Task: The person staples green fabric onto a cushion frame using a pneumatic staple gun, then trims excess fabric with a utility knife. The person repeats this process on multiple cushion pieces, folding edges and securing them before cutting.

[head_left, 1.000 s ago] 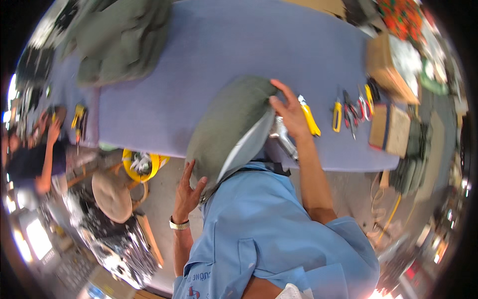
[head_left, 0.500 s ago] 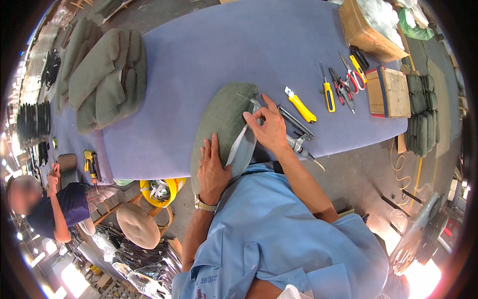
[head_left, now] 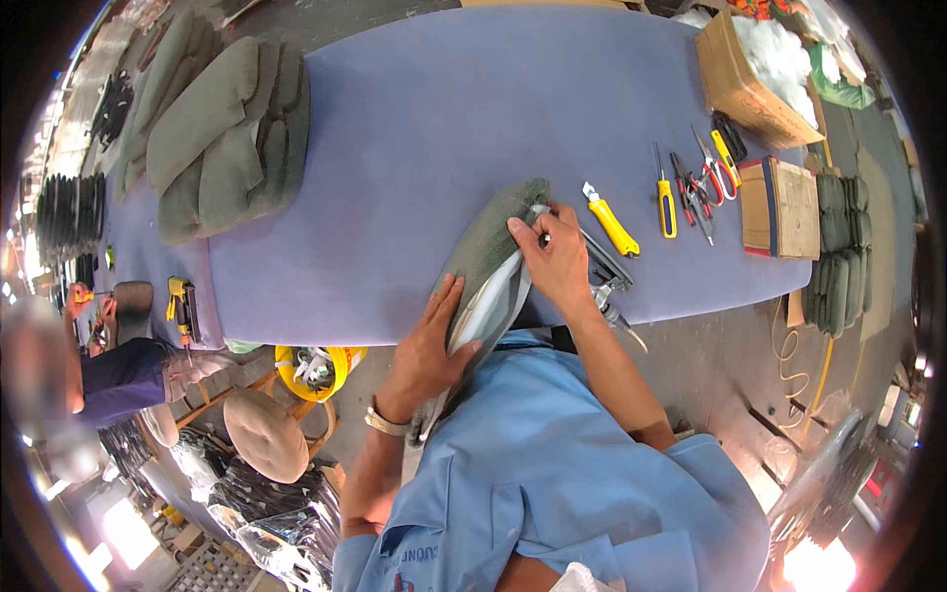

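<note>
A grey-green fabric cushion [head_left: 485,235] stands tilted on its edge at the table's near side, against my blue shirt. Its open side faces right and shows a white and grey inside [head_left: 490,301]. My left hand [head_left: 426,345] grips the cushion's nearer part, fingers along the fabric and thumb on the open side. At the far end my right hand [head_left: 557,264] pinches the cover's edge between thumb and fingers. Just right of that hand lies a pneumatic staple gun [head_left: 610,264], partly hidden by it. A yellow utility knife [head_left: 614,225] rests beyond.
On the blue table's right lie a screwdriver [head_left: 667,207], pliers [head_left: 692,197] and scissors [head_left: 712,176], beside a box of white stuffing [head_left: 725,74] and a smaller box [head_left: 789,209]. Stacked cushions [head_left: 222,148] stand left. A yellow bucket [head_left: 345,367] and co-worker [head_left: 123,380] are lower left.
The cushion has tipped more onto its edge, so more of its inside shows. Both my hands have shifted slightly with it, the right one closing on the cover's edge.
</note>
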Demonstrator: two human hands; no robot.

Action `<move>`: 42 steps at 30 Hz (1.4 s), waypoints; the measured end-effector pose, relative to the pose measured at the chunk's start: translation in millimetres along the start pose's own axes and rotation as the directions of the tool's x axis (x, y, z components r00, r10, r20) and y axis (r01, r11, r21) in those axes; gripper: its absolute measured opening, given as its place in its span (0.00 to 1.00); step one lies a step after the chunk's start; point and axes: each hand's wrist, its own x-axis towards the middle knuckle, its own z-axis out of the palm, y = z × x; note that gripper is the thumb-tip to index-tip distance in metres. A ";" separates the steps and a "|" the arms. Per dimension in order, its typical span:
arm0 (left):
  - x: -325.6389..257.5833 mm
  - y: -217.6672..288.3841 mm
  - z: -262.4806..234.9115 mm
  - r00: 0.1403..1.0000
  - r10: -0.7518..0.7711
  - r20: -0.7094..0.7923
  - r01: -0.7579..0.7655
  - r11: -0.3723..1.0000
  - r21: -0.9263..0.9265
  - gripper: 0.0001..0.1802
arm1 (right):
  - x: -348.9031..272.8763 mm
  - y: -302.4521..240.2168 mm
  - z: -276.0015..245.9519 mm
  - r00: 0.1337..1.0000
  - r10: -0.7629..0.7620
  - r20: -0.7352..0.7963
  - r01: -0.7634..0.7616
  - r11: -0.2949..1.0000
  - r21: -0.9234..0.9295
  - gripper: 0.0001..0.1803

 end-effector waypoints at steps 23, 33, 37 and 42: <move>152.5 -19.2 30.3 0.952 0.262 0.158 -0.227 0.951 -0.211 0.39 | 4.0 39.6 10.4 0.992 -0.114 -0.051 0.124 0.947 0.297 0.15; 135.0 0.7 41.2 0.996 0.060 0.058 -0.065 0.995 0.078 0.41 | 6.7 39.5 -41.7 0.961 -0.058 0.269 -0.060 0.909 0.411 0.11; 136.2 11.1 37.7 0.998 0.055 0.028 -0.059 0.983 0.172 0.39 | -22.3 80.1 -43.5 0.905 0.357 0.234 -0.421 0.832 0.362 0.17; 130.2 22.4 37.0 1.000 -0.005 0.025 -0.001 0.978 0.208 0.41 | -52.1 140.0 -4.8 0.957 0.092 0.276 0.053 0.878 -0.476 0.42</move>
